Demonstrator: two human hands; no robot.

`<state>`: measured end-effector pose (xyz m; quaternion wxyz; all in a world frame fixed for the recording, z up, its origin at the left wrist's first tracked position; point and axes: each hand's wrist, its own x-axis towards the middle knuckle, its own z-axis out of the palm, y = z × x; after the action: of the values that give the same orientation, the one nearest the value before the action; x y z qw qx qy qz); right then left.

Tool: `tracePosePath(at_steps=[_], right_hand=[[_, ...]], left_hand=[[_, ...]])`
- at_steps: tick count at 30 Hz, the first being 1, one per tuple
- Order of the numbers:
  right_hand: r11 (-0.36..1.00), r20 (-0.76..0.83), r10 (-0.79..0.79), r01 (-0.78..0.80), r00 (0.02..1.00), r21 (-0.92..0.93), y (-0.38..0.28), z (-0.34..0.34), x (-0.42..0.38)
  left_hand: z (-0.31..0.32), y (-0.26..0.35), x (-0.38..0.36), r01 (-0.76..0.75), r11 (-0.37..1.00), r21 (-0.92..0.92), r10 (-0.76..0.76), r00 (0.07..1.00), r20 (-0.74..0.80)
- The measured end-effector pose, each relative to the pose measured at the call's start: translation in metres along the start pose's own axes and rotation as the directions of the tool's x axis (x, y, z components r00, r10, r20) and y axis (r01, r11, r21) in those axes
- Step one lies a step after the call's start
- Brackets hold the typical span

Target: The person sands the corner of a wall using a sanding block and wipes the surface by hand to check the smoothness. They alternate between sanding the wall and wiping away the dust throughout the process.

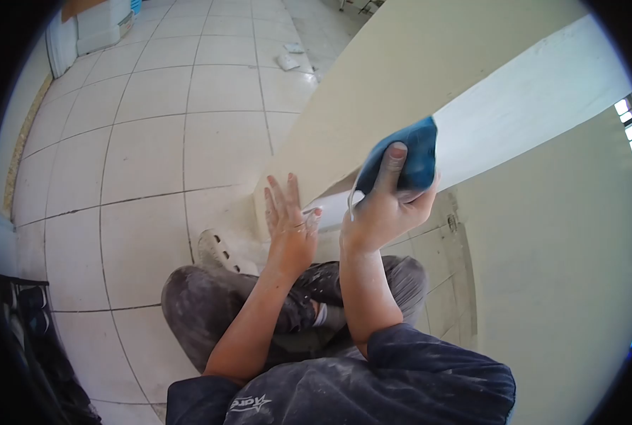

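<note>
My right hand (378, 216) grips a blue sanding block (419, 157), thumb laid over its back and fingers round its far edge. A thin pale sheet curls out along the block's lower left side. The block lies against the bright white strip (535, 99) that runs between two cream wall faces. Dusty with white powder, my left hand (288, 230) has its fingers spread against the lower end of the cream wall (415, 78). What lies under the block is hidden.
Pale floor tiles (146, 234) spread out to the left. My dusty legs (210, 297) are folded close to the wall, with a light clog (220, 251) beside them. Crumpled scraps (288, 60) lie farther off. A white container (103, 25) stands at top left, dark items (36, 312) at lower left.
</note>
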<state>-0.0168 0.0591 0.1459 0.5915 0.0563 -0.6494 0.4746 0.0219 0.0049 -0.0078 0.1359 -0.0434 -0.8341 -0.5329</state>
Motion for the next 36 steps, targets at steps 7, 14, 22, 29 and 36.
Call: tracePosePath(at_steps=[7, 14, 22, 29, 36], right_hand=[[0.970, -0.082, 0.041, -0.019, 0.996, 0.243, -0.048, 0.024, 0.079], [0.980, 0.001, -0.183, 0.182, 0.983, -0.083, 0.014, -0.007, 0.024], [0.974, -0.139, -0.227, 0.221, 0.964, -0.057, -0.012, 0.014, 0.051], [0.999, -0.158, 0.017, -0.010, 0.987, 0.044, -0.029, 0.019, 0.043], [0.992, -0.074, -0.123, 0.119, 0.990, -0.052, -0.001, 0.001, 0.020]], left_hand=[[0.000, 0.007, -0.002, 0.018, 0.998, -0.062, -0.018, 1.000, 0.004], [0.000, 0.005, 0.005, 0.075, 0.997, -0.025, -0.074, 0.997, 0.017], [0.006, 0.000, -0.004, 0.000, 1.000, -0.024, -0.001, 0.999, -0.040], [0.000, 0.003, -0.004, 0.030, 0.999, -0.039, -0.030, 1.000, 0.010], [0.007, -0.004, -0.003, -0.062, 0.997, -0.039, 0.060, 0.997, -0.053]])
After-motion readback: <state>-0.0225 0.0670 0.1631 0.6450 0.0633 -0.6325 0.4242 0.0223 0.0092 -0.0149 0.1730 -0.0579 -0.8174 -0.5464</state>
